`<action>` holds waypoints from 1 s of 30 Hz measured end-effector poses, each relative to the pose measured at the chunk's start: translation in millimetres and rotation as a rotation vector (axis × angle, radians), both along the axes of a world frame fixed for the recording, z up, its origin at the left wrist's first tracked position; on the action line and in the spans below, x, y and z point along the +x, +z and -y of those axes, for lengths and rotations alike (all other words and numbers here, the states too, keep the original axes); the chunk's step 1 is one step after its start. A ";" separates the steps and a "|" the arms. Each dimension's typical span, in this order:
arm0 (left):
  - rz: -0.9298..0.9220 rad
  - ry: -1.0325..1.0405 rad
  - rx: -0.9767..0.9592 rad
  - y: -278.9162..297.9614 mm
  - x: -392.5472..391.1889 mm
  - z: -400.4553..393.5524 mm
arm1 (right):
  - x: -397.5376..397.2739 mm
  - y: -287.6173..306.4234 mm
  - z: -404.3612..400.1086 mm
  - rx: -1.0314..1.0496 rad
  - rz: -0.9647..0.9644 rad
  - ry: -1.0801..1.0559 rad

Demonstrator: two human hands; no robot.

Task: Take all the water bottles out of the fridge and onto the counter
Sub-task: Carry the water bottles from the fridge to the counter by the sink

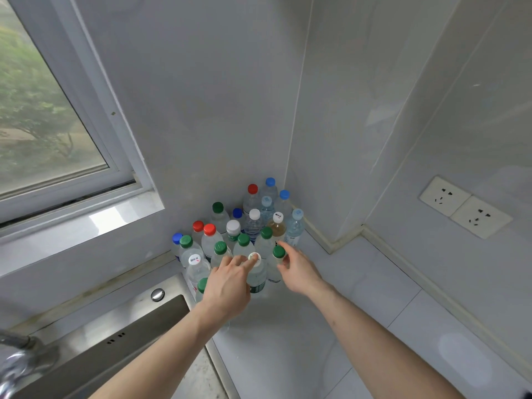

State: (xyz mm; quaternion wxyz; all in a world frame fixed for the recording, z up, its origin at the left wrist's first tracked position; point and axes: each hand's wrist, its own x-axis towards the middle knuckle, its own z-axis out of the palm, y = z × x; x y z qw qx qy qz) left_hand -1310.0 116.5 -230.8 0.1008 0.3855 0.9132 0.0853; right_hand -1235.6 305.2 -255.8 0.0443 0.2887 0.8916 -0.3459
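Water bottles [244,234] standing upright in a tight cluster on the white counter [331,326], packed into the wall corner just right of the steel sink [121,326] and below the window [51,110]. Left hand [227,286] fingertips resting on the white cap of a front bottle [256,275], fingers loosely extended. Right hand [299,269] just beside, relaxed fingers at a green-capped bottle [277,263]; grip impossible to tell.

Both hands, left [227,286] and right [299,272], reach forward (fingers loosely extended), forearms bare.
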 end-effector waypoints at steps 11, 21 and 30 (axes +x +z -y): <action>0.008 -0.018 0.222 -3.3 33.2 64.3 | 97.1 25.3 62.2 -0.231 -0.216 -0.214; 0.081 -0.072 0.229 -2.7 75.8 101.4 | 191.0 45.8 91.5 -0.154 -0.194 -0.205; 0.122 -0.379 0.234 27.0 136.9 32.2 | 284.2 63.1 102.1 -0.106 -0.210 -0.370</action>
